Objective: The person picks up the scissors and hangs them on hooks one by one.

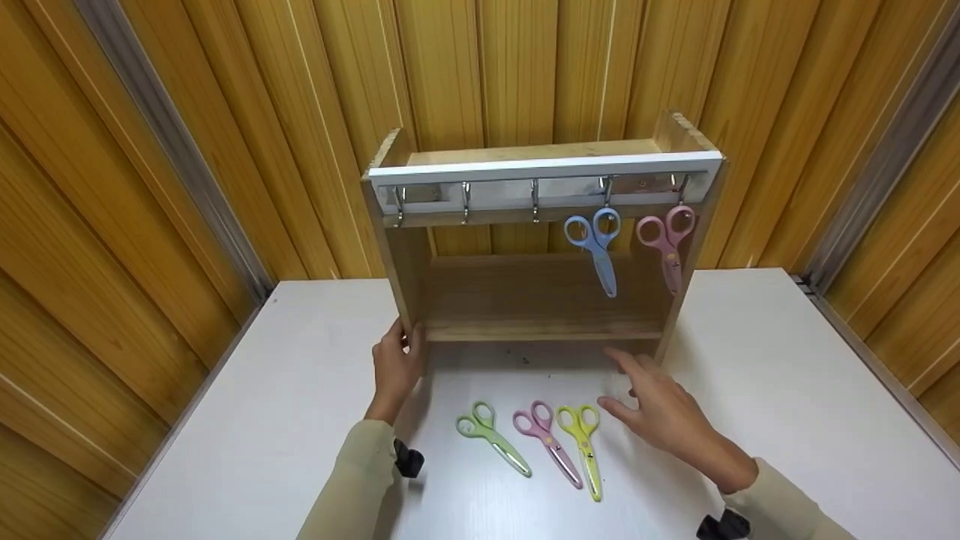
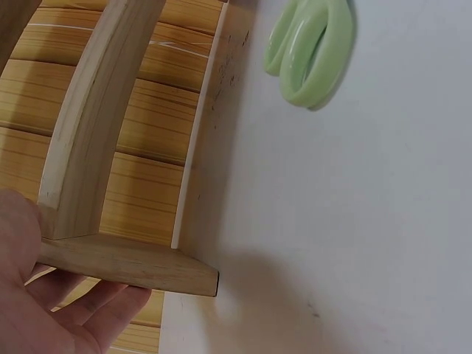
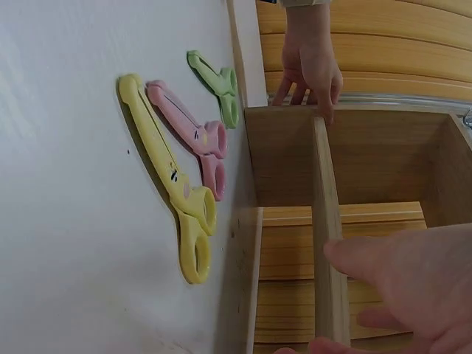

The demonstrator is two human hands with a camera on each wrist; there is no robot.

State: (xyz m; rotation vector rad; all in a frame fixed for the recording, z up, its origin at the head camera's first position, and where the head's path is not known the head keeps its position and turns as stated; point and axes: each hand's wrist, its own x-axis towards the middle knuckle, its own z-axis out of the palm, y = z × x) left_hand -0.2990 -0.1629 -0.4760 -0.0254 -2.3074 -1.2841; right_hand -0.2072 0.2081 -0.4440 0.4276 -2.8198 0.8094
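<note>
A small wooden shelf rack with a row of metal hooks stands on a white table. My left hand grips the lower front of its left side panel, the thumb inside and the fingers on the outer face. At the lower right of the rack, my right hand has its fingers spread near the shelf board's front edge. On the table between the hands lie green scissors, pink scissors and yellow scissors, handles toward the rack.
Blue scissors and another pair of pink scissors hang from the two rightmost hooks. The three other hooks hold nothing. Yellow wood-look panels rise behind the table.
</note>
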